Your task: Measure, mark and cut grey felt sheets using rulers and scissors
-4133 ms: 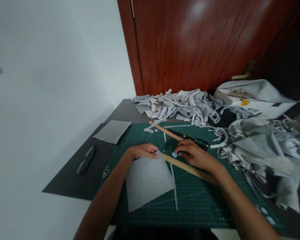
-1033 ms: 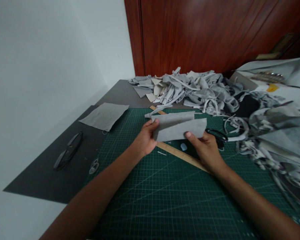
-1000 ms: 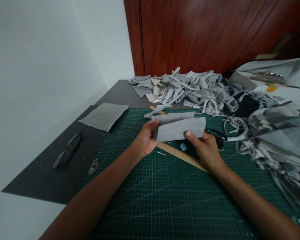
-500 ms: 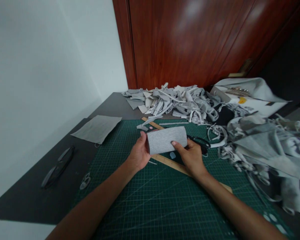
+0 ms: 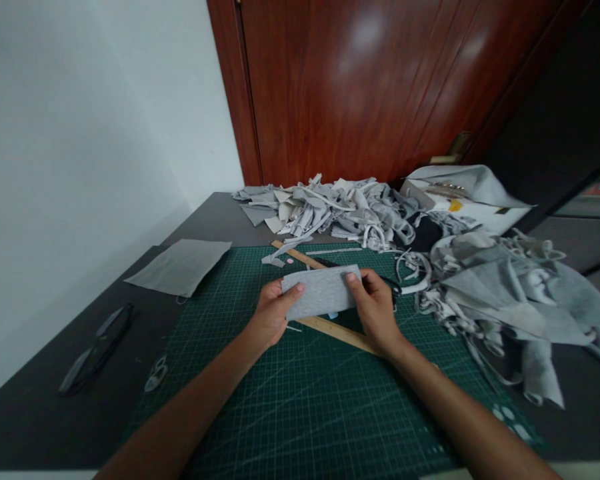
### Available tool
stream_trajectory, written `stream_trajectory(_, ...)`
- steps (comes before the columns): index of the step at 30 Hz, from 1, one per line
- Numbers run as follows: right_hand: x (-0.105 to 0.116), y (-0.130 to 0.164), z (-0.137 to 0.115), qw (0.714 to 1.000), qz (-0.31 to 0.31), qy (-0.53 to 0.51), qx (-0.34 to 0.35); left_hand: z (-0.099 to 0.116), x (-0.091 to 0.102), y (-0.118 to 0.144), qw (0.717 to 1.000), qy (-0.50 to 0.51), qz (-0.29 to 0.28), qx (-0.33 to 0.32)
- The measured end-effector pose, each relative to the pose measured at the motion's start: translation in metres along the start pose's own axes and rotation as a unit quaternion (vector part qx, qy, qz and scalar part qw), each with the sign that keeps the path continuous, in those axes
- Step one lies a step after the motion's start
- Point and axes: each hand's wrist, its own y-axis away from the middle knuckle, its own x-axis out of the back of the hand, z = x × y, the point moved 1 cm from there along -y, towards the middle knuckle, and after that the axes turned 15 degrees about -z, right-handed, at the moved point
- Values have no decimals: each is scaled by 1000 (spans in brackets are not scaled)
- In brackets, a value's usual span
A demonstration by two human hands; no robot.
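A light grey piece of fabric (image 5: 323, 293), roughly rectangular and apparently in layers, is held level above the cutting mat. My left hand (image 5: 273, 310) pinches its left end, thumb on the near face. At the opposite end, my right hand (image 5: 377, 307) grips the top right corner with the thumb in front and the fingers behind. Below the fabric, a wooden ruler (image 5: 337, 332) lies slantwise on the green cutting mat (image 5: 300, 407). Dark-handled scissors (image 5: 396, 288) are partly hidden behind my right hand.
A heap of grey fabric scraps (image 5: 330, 207) lies along the back, beside a white box (image 5: 460, 200). More grey cloth (image 5: 515, 287) covers the right side. To the left are a flat fabric piece (image 5: 183, 267), a dark-edged clear pouch-like item (image 5: 96, 350) and a small looped white item (image 5: 156, 375).
My left hand has gone from supporting the fabric's end to pinching it, thumb in front. My right thumb has shifted to the top right corner. The fabric looks flatter; the camera view has turned right.
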Motion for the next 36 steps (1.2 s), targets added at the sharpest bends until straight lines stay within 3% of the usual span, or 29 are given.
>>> stream_trajectory(8, -2, -4, 1, 995, 48, -84, 30, -1, -2, 1, 1000, -16, -10, 6)
stream_trajectory(15, 0, -4, 1, 995, 73, -61, 42, -4, 0, -2, 999, -49, -8, -11)
stream_trajectory(28, 5, -4, 6, 994, 110, -3, 30, -7, 4, 2, 978, -204, -22, -39)
stream_trajectory(36, 3, -3, 0, 994, 102, -9, 37, -4, 5, 3, 963, -265, -35, -35)
